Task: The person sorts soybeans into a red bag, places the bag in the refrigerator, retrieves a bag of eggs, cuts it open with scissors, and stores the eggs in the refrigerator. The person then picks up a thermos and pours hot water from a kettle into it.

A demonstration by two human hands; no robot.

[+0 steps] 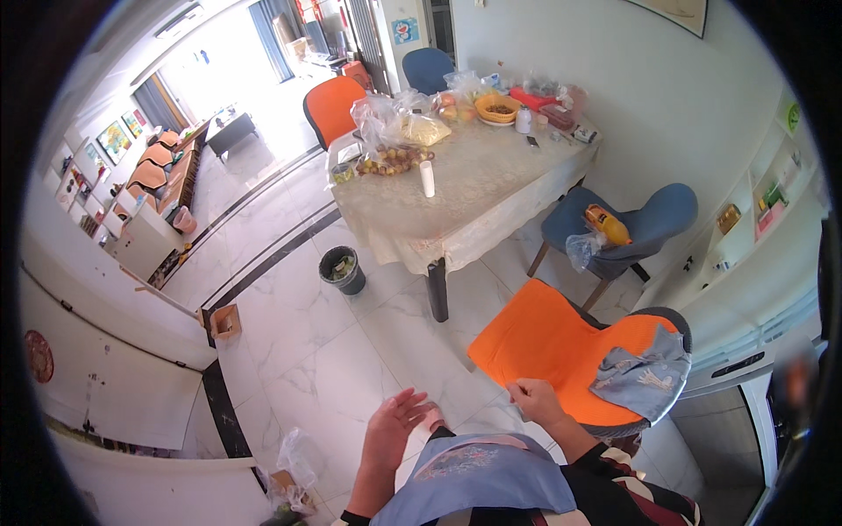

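My left hand [399, 428] is raised in front of my body, with its fingers stretched and slightly apart and nothing in them. My right hand [537, 401] is curled closed, and no object shows in it. Between my forearms lies the blue apron [478, 469] I wear, with a pink printed patch. Just beyond my right hand stands a chair with an orange cover [548, 351]. A grey-blue cloth [645, 375] is draped over that chair's right side.
A table [491, 188] with a pale cloth carries fruit, plastic bags, a yellow bowl [497, 109] and a white cup [427, 179]. A black trash bin [342, 270] stands left of it. A blue chair [653, 219] holds an orange bottle [608, 224]. Plastic bags [298, 456] lie at lower left.
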